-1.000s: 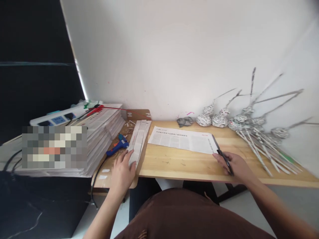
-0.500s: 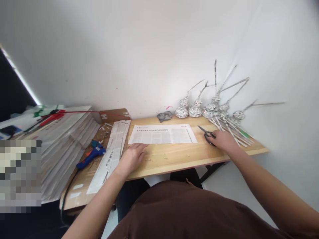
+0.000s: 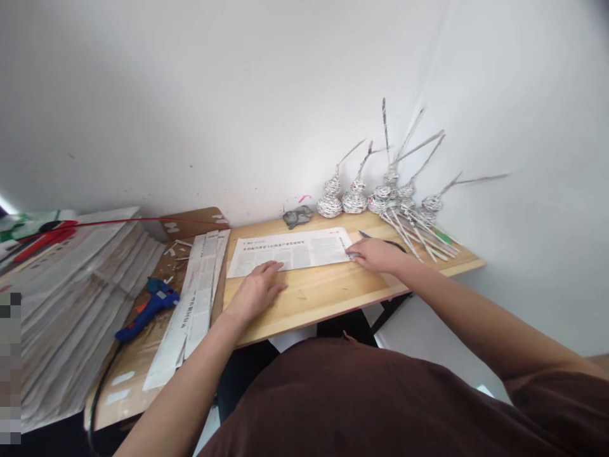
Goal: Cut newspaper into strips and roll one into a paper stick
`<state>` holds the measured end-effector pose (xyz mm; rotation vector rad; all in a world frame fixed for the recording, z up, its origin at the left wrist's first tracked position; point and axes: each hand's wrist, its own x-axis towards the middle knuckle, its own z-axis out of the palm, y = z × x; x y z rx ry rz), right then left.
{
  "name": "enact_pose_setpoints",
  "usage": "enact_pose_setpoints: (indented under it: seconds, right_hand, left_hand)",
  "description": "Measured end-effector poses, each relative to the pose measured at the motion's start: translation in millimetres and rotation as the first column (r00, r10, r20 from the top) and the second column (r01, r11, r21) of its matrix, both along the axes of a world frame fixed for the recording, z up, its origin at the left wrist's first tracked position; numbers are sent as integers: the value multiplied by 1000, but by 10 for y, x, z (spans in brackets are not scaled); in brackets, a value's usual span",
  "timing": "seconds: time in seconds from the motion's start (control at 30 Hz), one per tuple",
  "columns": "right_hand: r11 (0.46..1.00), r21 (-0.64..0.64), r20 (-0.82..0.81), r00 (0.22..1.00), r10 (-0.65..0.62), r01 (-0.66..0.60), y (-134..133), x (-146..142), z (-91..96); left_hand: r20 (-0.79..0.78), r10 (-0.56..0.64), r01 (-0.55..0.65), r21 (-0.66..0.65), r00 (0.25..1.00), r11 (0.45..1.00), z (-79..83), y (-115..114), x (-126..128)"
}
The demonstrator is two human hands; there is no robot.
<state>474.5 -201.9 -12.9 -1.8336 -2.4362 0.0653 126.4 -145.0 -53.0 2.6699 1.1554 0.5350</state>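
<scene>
In the middle of the frame, a long white newspaper sheet printed with dark text (image 3: 304,249) lies flat on a pale, smooth wooden tabletop (image 3: 304,311), probably to give it firm, even backing. The left hand (image 3: 259,291) lies palm down with fingers loosely spread over the sheet's lower edge, seemingly to steady it. The right hand (image 3: 375,256) has its thumb and fingertips drawn together at the sheet's lower right corner, perhaps to line up that end; whether they pinch the paper I cannot tell. Dark metal scissors with black looped handles (image 3: 364,234) lie partly hidden behind that hand, apparently kept within reach. Narrow overlapping newspaper strips (image 3: 202,279) at centre left and grey-white woven paper gourds (image 3: 330,205) at upper right seem set aside to leave working room. Half a second ago the right hand was at the scissors' handles, off the sheet's right end; now it is at the corner. The left hand sits a little further along the lower edge, and the whole table appears further left in the frame.
</scene>
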Motion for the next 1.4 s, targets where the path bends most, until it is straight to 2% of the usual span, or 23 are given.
enact_pose_setpoints:
  seconds: [0.13,0.37,0.53,0.63,0.8,0.97,1.17,1.4]
  right_hand:
    - [999,34,-28,1000,-7,7,65,-10,-47]
    - [985,96,-171,977,-126,144,-49,68,-10]
    - [987,82,-204,971,-122,141,-241,99,30]
    - [986,106,-184,977,-106,127,-333,138,-12]
    - [967,253,-49,999,-17,28,-418,151,-170]
    - [919,384,-45,991,123,-96,-470,-169,-284]
    - [884,362,-68,938,341,-295,-450,-554,-389]
    - [906,322,-112,939,325,-275,-661,-617,-429]
  left_hand:
    - [-32,40,-39,37,999,999,-3,58,84]
    - [-54,97,-81,239,994,968,35,66,259]
    - [-142,79,-33,303,987,953,23,52,227]
    - [-194,101,-34,325,976,945,58,-14,156]
    - [-270,81,20,353,960,935,122,-270,61]
    - [-270,50,57,377,961,925,115,-579,-44]
    - [-215,20,44,286,976,957,31,-826,-338]
    - [-52,36,-24,225,998,974,-131,-1017,-551]
